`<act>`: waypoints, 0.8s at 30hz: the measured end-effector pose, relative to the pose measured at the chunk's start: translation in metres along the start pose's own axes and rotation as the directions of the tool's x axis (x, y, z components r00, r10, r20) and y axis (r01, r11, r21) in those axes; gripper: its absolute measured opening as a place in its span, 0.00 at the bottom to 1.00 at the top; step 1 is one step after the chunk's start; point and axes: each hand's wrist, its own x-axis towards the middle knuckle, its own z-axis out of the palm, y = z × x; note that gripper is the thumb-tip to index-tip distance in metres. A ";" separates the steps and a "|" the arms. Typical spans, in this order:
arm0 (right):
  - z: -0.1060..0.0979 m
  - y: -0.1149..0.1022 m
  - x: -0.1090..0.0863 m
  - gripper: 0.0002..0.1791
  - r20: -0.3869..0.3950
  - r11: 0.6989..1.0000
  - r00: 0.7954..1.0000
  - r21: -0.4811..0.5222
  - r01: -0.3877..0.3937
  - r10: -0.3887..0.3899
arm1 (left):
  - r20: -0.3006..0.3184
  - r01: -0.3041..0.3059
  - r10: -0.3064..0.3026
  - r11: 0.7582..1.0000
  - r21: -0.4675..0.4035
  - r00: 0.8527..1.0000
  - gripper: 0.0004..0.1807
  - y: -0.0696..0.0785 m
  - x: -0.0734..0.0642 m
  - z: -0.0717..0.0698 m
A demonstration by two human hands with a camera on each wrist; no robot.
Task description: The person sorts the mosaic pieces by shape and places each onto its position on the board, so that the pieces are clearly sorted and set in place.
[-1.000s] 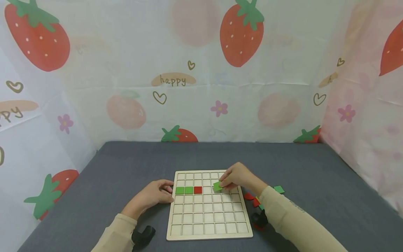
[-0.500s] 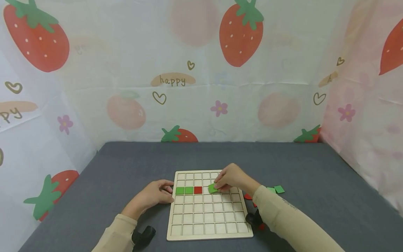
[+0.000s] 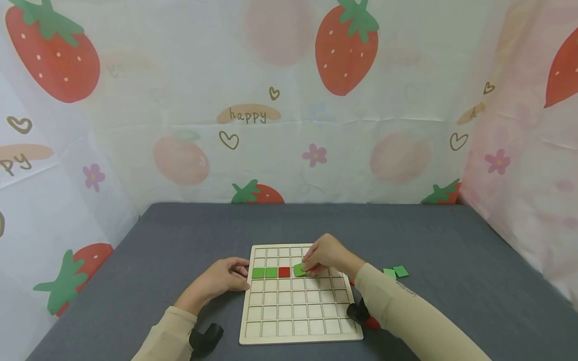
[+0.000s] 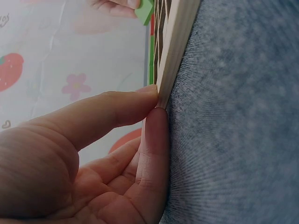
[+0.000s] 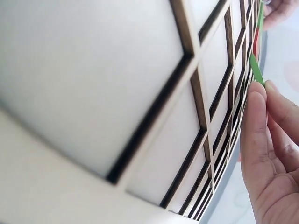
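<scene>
My right hand point(image 3: 329, 253) pinches a small green square tile point(image 3: 299, 270) over the wooden grid board point(image 3: 293, 338). The tile is tilted, at the cell just right of the red tile point(image 3: 284, 272) in the third row from the far edge. Two green tiles point(image 3: 264, 273) lie in the cells left of the red one. At the board's left edge is my left hand point(image 3: 219, 278); in the left wrist view its thumb and a finger point(image 4: 155, 135) pinch that edge. The right wrist view shows the green tile point(image 5: 257, 71) between thumb and fingertip, its lower side near the grid.
Two loose green tiles point(image 3: 395, 272) lie on the dark grey tablecloth point(image 3: 203, 225) beyond my right forearm. Red pieces point(image 3: 372, 323) show partly from under the right wrist. A white strawberry-print curtain point(image 3: 289, 165) encloses the back and sides.
My right hand has moved left across the board with the green tile, from about the fifth column to the cell beside the red tile. My left hand has stayed in place.
</scene>
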 end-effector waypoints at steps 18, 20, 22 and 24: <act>0.006 -0.003 0.003 0.02 0.004 1.000 1.000 -0.026 -0.016 0.016 | -0.006 0.011 -0.011 1.000 -0.027 1.000 0.35 0.001 0.000 0.001; 0.006 -0.003 0.002 0.02 0.004 0.999 1.000 -0.036 -0.012 0.013 | -0.008 0.011 -0.011 0.999 -0.030 1.000 0.35 0.001 0.000 0.001; 0.006 -0.004 0.002 0.02 0.002 0.999 1.000 -0.041 -0.016 0.016 | -0.007 0.009 -0.009 0.999 -0.031 1.000 0.35 0.001 0.000 0.001; 0.007 -0.003 0.002 0.02 0.001 0.999 1.000 -0.046 -0.017 0.017 | -0.007 0.009 -0.009 1.000 -0.028 1.000 0.35 0.002 0.001 0.000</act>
